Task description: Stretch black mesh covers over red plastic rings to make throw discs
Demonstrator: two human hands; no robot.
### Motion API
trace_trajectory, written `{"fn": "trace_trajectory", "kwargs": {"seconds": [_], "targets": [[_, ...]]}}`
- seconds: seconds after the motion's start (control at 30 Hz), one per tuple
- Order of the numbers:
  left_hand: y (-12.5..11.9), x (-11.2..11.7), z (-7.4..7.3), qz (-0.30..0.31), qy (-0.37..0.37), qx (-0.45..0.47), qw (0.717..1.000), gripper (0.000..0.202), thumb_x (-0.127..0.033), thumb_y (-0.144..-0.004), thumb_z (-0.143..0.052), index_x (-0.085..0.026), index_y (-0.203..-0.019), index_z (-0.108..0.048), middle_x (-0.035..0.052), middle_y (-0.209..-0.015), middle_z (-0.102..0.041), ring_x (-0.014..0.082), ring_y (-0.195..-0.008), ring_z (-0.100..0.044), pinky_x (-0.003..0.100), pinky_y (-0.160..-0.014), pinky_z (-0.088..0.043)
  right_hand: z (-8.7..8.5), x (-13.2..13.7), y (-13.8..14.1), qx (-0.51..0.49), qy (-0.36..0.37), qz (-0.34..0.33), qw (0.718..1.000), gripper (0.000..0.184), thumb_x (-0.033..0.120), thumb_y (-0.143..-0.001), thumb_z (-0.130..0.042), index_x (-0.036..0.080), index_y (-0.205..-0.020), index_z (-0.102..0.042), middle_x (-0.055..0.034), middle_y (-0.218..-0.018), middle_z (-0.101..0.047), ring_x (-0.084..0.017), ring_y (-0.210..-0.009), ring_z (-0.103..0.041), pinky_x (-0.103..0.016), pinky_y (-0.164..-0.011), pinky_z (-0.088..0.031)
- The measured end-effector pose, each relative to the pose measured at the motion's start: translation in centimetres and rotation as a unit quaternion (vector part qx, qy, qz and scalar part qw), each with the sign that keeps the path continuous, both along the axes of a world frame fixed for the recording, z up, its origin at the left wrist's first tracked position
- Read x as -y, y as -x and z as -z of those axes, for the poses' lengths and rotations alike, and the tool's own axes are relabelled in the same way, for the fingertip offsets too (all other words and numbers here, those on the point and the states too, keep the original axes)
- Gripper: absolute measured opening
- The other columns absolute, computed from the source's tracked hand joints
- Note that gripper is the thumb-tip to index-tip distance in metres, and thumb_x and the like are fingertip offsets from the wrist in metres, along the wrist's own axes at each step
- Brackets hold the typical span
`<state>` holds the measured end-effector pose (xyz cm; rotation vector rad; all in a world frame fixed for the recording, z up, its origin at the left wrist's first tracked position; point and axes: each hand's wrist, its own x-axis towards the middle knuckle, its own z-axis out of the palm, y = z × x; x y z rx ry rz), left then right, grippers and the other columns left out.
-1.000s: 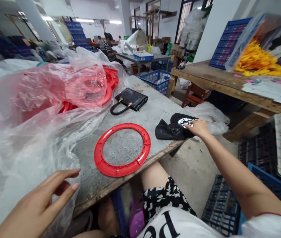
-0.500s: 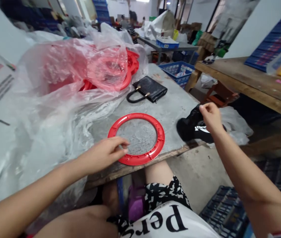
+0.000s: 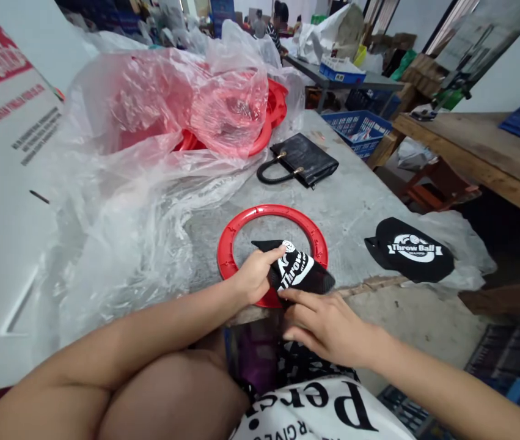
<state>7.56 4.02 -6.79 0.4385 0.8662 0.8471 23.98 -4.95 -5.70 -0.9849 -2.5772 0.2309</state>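
A piece of black fabric [image 3: 308, 278] with a white "Throw Ball" print is in my left hand [image 3: 256, 275], gripped between thumb and fingers at its left side. It is partly folded and lies above the red plastic ring [image 3: 227, 244], covering the ring's lower right part. My right hand [image 3: 326, 321] touches the fabric's lower edge with the index fingertip; its thumb is apart, below. The ring rests flat near the table's front edge. Another black printed fabric piece [image 3: 413, 249] lies to the right, on clear plastic at the table's edge.
A black handbag [image 3: 310, 157] lies behind the ring. Clear plastic bags [image 3: 150, 104] with red plastic parts cover the table's left side. A white printed carton [image 3: 3, 183] stands at far left. Beyond are a blue basket [image 3: 360, 131] and a wooden table [image 3: 479, 146] at right.
My right hand has come from the fabric pieces at right to the front of the ring. One black fabric piece now lies over the ring, held by my left hand. The view has turned left.
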Motion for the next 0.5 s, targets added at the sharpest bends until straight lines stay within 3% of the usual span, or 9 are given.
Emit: {"fn": "trace_trajectory", "kwargs": {"seconds": [0.1, 0.17, 0.23, 0.3, 0.4, 0.43, 0.5], "targets": [[0.5, 0.5, -0.6, 0.094, -0.020, 0.008, 0.995, 0.018, -0.023, -0.076, -0.081, -0.008, -0.084, -0.073, 0.0089, -0.075, -0.075, 0.0188, -0.067, -0.069, 0.031, -0.069, -0.057, -0.9, -0.6, -2.2, -0.207, 0.077, 0.084, 0.972, 0.018, 0.037, -0.103, -0.053, 0.022, -0.102, -0.065, -0.0052, -0.103, -0.077, -0.015, -0.090, -0.072, -0.026, -0.076, -0.056], [0.8, 1.1, -1.1, 0.165, -0.043, 0.019, 0.985, 0.030, -0.028, -0.069, -0.087, -0.009, -0.087, -0.074, 0.0081, -0.075, -0.075, 0.0184, -0.065, -0.068, 0.030, -0.064, -0.055, -0.8, -2.1, -3.7, -0.321, 0.063, 0.210, 0.921, 0.017, 0.038, -0.100, -0.059, 0.023, -0.106, -0.065, -0.0057, -0.105, -0.075, -0.017, -0.096, -0.070, -0.029, -0.085, -0.055], [0.9, 1.8, -1.4, 0.204, -0.070, 0.035, 0.976, 0.040, -0.032, -0.065, -0.090, -0.011, -0.095, -0.074, 0.0064, -0.079, -0.074, 0.0169, -0.066, -0.067, 0.030, -0.066, -0.054, 0.0, -3.8, -4.7, -0.400, 0.103, 0.296, 0.861, 0.033, 0.049, -0.093, -0.067, 0.025, -0.115, -0.066, -0.0077, -0.119, -0.073, -0.020, -0.106, -0.068, -0.035, -0.093, -0.053], [1.0, 2.4, -1.4, 0.224, -0.090, 0.041, 0.970, 0.045, -0.034, -0.066, -0.091, -0.012, -0.100, -0.074, 0.0060, -0.084, -0.074, 0.0159, -0.071, -0.067, 0.030, -0.072, -0.054, 0.9, -5.1, -5.1, -0.452, 0.244, 0.298, 0.805, 0.049, 0.063, -0.086, -0.069, 0.024, -0.116, -0.068, -0.0092, -0.122, -0.072, -0.023, -0.109, -0.067, -0.038, -0.094, -0.054], [1.3, 2.6, -1.3, 0.240, -0.116, 0.031, 0.963, 0.045, -0.039, -0.069, -0.089, -0.012, -0.102, -0.073, 0.0072, -0.091, -0.074, 0.0170, -0.079, -0.067, 0.031, -0.079, -0.053, 1.6, -5.7, -4.6, -0.477, 0.482, 0.233, 0.697, 0.056, 0.073, -0.079, -0.070, 0.020, -0.096, -0.072, -0.0091, -0.094, -0.076, -0.024, -0.089, -0.071, -0.037, -0.079, -0.057], [1.5, 2.6, -1.3, 0.244, -0.132, 0.022, 0.961, 0.045, -0.039, -0.070, -0.088, -0.013, -0.104, -0.073, 0.0075, -0.093, -0.074, 0.0175, -0.082, -0.067, 0.032, -0.080, -0.053, 1.5, -5.6, -4.3, -0.487, 0.514, 0.222, 0.670, 0.053, 0.070, -0.076, -0.075, 0.019, -0.088, -0.072, -0.0071, -0.083, -0.074, -0.022, -0.078, -0.069, -0.035, -0.072, -0.057], [2.2, 2.4, -1.5, 0.254, -0.173, -0.009, 0.952, 0.043, -0.039, -0.075, -0.084, -0.014, -0.108, -0.072, 0.0077, -0.097, -0.074, 0.0183, -0.086, -0.067, 0.032, -0.082, -0.053, 1.0, -5.5, -3.7, -0.523, 0.502, 0.225, 0.651, 0.044, 0.058, -0.069, -0.086, 0.018, -0.076, -0.068, -0.0013, -0.066, -0.068, -0.015, -0.060, -0.061, -0.027, -0.060, -0.051]]}}
